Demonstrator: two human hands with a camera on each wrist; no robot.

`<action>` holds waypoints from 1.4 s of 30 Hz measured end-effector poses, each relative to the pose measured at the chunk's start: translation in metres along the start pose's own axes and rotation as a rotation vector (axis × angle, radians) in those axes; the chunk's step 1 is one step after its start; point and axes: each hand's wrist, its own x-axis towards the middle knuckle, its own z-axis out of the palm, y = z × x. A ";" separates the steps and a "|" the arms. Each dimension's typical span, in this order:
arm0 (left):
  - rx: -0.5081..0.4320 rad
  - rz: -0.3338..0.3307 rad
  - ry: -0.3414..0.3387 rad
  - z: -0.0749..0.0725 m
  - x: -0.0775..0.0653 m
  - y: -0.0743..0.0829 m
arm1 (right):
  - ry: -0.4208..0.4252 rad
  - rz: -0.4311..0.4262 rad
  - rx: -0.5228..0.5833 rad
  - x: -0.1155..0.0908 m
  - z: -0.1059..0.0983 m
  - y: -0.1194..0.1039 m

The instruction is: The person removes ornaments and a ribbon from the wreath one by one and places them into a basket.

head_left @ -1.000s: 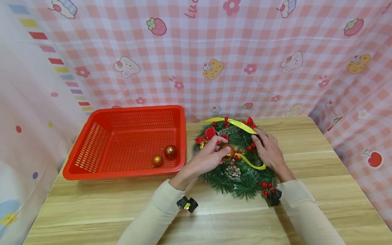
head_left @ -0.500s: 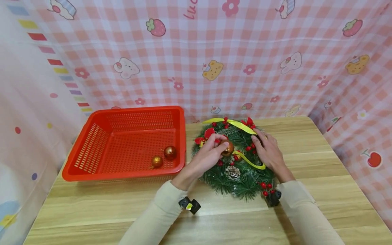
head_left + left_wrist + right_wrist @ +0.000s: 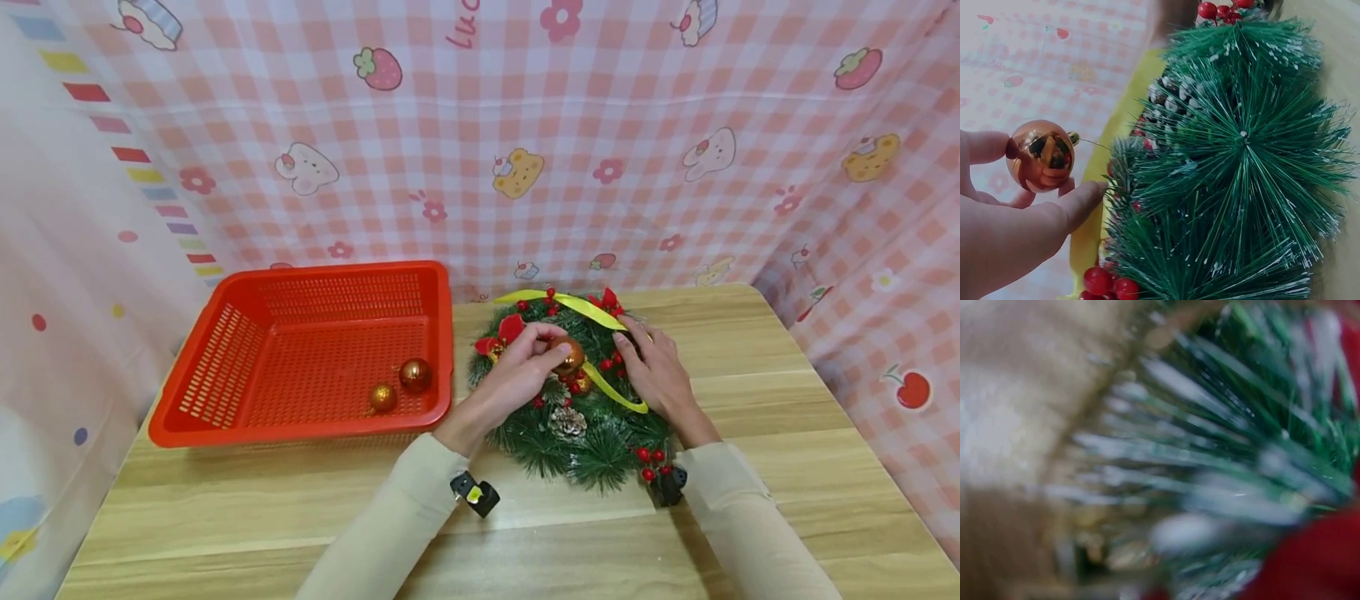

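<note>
My left hand [image 3: 522,364] pinches a shiny copper-coloured bauble [image 3: 567,356] between thumb and fingers, over the middle of a green wreath [image 3: 600,454]. In the left wrist view, the bauble's gold cap [image 3: 1073,138] points toward the wreath and a thin loop extends from it. My right hand [image 3: 660,373] rests on the wreath's right side, its fingertips by a yellow ribbon [image 3: 592,310]. Red berries [image 3: 651,456], a red flower [image 3: 511,328] and a pine cone [image 3: 567,423] decorate the wreath. The right wrist view is blurred, showing frosted needles [image 3: 1229,469] close up.
A red plastic basket [image 3: 300,431] stands to the left of the wreath. Inside it lie a larger copper bauble [image 3: 415,375] and a smaller gold one [image 3: 383,397]. The wooden table [image 3: 570,550] meets a pink checked curtain [image 3: 450,142] at the back.
My left hand has shifted slightly right and away from me with the bauble. The right hand stays where it was on the wreath.
</note>
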 end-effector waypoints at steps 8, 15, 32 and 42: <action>0.052 0.022 -0.009 0.006 0.009 -0.002 | -0.008 -0.005 -0.002 0.000 0.001 0.000; 0.159 0.048 -0.031 0.007 0.014 -0.003 | -0.002 0.001 -0.006 0.001 0.001 -0.001; 0.454 0.125 0.021 0.012 0.017 -0.004 | -0.006 0.007 -0.005 0.002 0.001 0.000; 0.521 0.121 -0.017 0.015 0.018 -0.002 | -0.005 0.013 -0.009 0.001 0.001 0.001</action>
